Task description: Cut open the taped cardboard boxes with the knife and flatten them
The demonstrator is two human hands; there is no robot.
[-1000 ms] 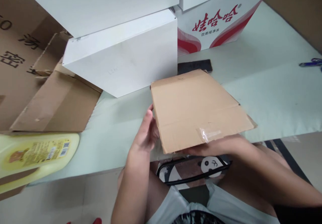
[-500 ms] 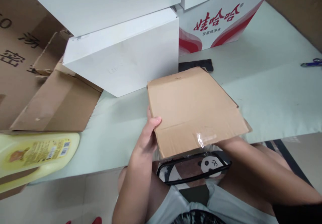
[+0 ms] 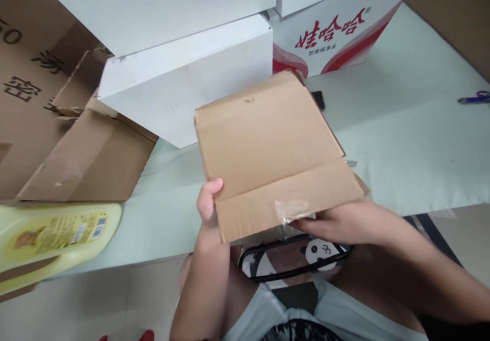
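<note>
A flat brown cardboard box (image 3: pixel 268 137) is held tilted above the table, its near flap (image 3: pixel 283 198) creased along a fold and bearing a strip of clear tape (image 3: pixel 293 209). My left hand (image 3: pixel 209 200) grips the box's left edge, thumb on top and the other fingers hidden beneath. At the near edge, my right hand (image 3: pixel 340 222) reaches in under the flap from the right and holds the box there. Its fingers are partly covered by the cardboard, and the tips cannot be seen.
White boxes (image 3: pixel 187 86) and a red-and-white printed carton (image 3: pixel 329 40) stand behind. A phone (image 3: pixel 318 100) lies partly covered. Brown cartons (image 3: pixel 88 152) and a yellow jug (image 3: pixel 61 239) are at left; a blue-handled tool (image 3: pixel 474 98) lies at right on the pale green tablecloth (image 3: pixel 413 142).
The cardboard box has shifted left and farther back, tipping so its flap fold shows. My left hand moved left with it. My right hand has come farther into view at the near flap.
</note>
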